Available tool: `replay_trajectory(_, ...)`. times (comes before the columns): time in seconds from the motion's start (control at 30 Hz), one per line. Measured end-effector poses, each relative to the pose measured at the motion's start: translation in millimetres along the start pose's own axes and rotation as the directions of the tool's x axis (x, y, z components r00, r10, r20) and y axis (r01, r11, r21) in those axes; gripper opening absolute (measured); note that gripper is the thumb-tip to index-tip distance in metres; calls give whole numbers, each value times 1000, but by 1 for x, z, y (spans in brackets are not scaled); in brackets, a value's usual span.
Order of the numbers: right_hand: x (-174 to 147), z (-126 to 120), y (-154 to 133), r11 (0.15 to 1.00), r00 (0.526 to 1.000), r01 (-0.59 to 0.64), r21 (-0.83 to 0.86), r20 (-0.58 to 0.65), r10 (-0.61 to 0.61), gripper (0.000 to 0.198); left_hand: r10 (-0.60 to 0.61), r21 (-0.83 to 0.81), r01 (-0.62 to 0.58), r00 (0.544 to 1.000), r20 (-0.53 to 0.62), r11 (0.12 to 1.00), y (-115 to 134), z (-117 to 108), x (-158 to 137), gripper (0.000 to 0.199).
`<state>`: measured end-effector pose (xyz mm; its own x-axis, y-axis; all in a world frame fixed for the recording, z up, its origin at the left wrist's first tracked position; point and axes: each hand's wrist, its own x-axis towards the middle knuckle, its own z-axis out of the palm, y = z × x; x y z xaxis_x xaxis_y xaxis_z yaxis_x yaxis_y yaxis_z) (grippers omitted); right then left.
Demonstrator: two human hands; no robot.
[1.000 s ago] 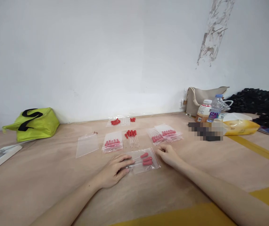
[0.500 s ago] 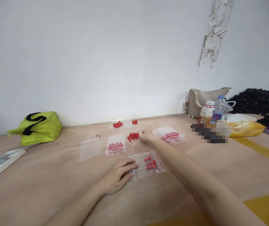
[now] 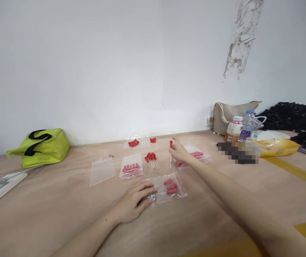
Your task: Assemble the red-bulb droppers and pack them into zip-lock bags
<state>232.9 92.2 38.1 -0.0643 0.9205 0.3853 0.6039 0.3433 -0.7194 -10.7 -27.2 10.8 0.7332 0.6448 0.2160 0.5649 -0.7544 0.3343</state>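
A clear zip bag with several red-bulbed droppers inside lies flat in front of me. My left hand rests on the bag's left end, fingers stretched and thumb apart. Farther up and to the right, my right hand pinches a single dropper, its red bulb up and its thin tube hanging down. Left of it, several loose droppers lie fanned out on the table. Filled zip bags form a stack left of these, and another pile of bags lies partly behind my right hand.
At the left lie an empty clear bag, a lime-green bag and a white power strip. Red bulbs sit near the wall. Bottles, a beige bag and a yellow tissue pack stand at the right.
My right hand has lifted one dropper from the loose group and moved it right and slightly away from me. My left hand has stayed on the zip bag.
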Motion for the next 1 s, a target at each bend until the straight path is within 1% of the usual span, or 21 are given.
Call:
replay_trajectory(0.03, -12, -10, 7, 995, 997, -30, 90, -61, 35, 47, 2, 6, -2, 1000, 3, 1000, 0, 0, 0, 35)
replay_trajectory(0.1, -37, -25, 20, 955, 983, -60, 291, -151, 107, 49, 9, 17, -9, 1000, 7, 1000, 0, 0, 0, 36)
replay_trajectory(0.2, -71, -32, 33, 866, 961, -80, 493, -194, 199, 47, 11, 36, -12, 1000, 14, 999, -1, 0, 1, 37)
replay_trajectory(0.27, -84, -28, 35, 817, 951, -88, 570, -195, 239, 49, 3, 47, -4, 1000, 16, 999, -1, 0, 1, 37)
replay_trajectory(0.33, -91, -23, 34, 788, 952, -82, 610, -187, 244, 49, -3, 54, 2, 1000, 13, 999, -1, 0, 1, 37)
replay_trajectory(0.47, -95, -13, 31, 748, 961, -78, 659, -150, 233, 47, -4, 65, 2, 1000, 23, 998, 0, 0, 1, 37)
replay_trajectory(0.6, -99, -5, 34, 661, 966, -154, 735, -30, 258, 40, 3, 67, -5, 1000, 29, 998, -1, 0, 1, 38)
replay_trajectory(0.67, -102, -4, 35, 643, 963, -209, 737, 42, 265, 35, 3, 66, -5, 1000, 24, 998, -1, 1, 1, 38)
replay_trajectory(0.73, -104, -6, 36, 659, 965, -245, 711, 112, 238, 34, 1, 63, -3, 1000, 23, 998, -1, 0, 1, 38)
replay_trajectory(0.8, -106, -11, 37, 713, 966, -256, 653, 193, 170, 34, 0, 56, -2, 1000, 19, 998, -1, 0, 1, 38)
replay_trajectory(0.87, -106, -16, 37, 798, 969, -212, 564, 225, 99, 33, 2, 49, -2, 1000, 12, 999, -1, 0, 1, 38)
replay_trajectory(0.93, -105, -21, 38, 882, 976, -136, 452, 214, 41, 29, 2, 44, -2, 1000, 1, 999, -1, 0, 1, 38)
replay_trajectory(1.0, -103, -23, 37, 934, 981, -64, 351, 195, -6, 25, 2, 42, -2, 1000, -6, 999, 0, 0, 1, 38)
